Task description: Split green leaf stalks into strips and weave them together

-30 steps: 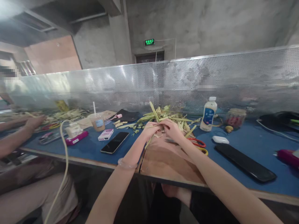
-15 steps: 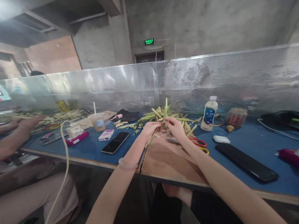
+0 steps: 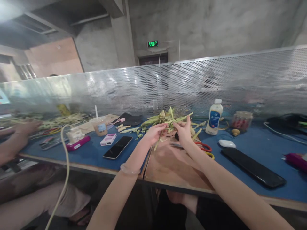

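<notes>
Far left: a co-worker's hand, beside a loose spread of pale strips on the blue table. Next, one purple packet with white tissue on top; one clear cup with brown contents and a white straw; one white-and-pink box, lying flat; one black phone, face up, just beside the box.

Centre: the person's left hand, thumb and fingertips drawn together on a green strip. This strip lies directly at the fingertips, in the narrow gap between the two hands, in front of a heap of green plant leaves. Below the hands, a brown board.

The person's right hand: one digit raised, another reaching left to the strip; cannot tell whether it pinches.

Right: scissors, red and yellow handles, partly behind the right forearm; an upright bottle, blue label; a white case; a lidded jar, red contents; a long black case; a second purple packet.
</notes>
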Tool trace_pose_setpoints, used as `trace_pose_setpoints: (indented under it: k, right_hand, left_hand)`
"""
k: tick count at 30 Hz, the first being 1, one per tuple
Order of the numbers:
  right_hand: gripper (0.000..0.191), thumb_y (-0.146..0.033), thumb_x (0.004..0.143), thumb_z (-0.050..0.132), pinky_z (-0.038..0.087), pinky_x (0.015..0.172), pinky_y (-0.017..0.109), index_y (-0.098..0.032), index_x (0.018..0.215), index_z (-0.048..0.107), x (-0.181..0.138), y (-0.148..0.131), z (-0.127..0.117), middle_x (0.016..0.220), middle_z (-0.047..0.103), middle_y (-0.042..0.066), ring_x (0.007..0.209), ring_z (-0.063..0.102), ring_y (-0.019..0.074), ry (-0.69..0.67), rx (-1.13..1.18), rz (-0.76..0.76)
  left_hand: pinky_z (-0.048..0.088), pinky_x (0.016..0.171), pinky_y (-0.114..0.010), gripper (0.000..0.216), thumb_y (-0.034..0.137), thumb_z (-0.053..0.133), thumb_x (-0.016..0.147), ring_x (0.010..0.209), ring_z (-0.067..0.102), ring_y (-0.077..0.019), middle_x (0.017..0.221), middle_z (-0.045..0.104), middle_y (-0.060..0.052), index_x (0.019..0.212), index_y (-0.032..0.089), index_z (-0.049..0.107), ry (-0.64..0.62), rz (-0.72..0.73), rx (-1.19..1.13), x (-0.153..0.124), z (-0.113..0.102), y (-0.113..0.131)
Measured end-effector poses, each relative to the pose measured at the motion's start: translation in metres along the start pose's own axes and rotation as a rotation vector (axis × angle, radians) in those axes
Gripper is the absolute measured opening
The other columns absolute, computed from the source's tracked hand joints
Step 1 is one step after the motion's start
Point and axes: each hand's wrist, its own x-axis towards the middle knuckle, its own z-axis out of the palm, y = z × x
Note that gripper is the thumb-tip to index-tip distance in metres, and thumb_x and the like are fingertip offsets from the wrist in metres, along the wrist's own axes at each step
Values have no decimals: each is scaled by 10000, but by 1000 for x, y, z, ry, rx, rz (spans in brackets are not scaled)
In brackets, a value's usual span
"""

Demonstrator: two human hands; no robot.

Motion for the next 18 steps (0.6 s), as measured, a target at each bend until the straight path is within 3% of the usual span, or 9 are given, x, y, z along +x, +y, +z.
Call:
trace_pose_setpoints:
  k: [3,9,13,18]
  right_hand:
    - [898,-238,588,658,390,534,202,-249,1351,183,1,0,0,624,467,-90,539,453,82,20,-26,-9]
    - [420,-300,737,471,412,590,248,-233,1143,557,-5,-3,0,823,568,6,595,466,101,-145,-362,-193]
    - [403,-255,767,360,408,575,261,-236,1080,613,-12,-1,0,790,568,20,559,453,112,-177,-524,-207]
    - [398,-224,748,337,423,623,277,-226,984,657,-9,10,-1,836,579,37,626,497,140,-171,-531,-233]
  left_hand:
    - [432,629,-213,216,65,629,660,642,581,-90,818,665,-57,865,120,667,-6,-3,-9,0,1,0]
    - [443,682,-219,191,82,630,663,655,576,-93,801,663,-55,846,123,667,-11,1,-60,0,2,0]
    - [444,697,-225,149,124,643,661,687,578,-104,811,660,-53,809,122,667,-42,42,-53,2,-1,-3]
    - [444,674,-218,126,135,603,691,673,576,-99,770,660,-55,802,115,659,-30,20,-45,4,1,-3]
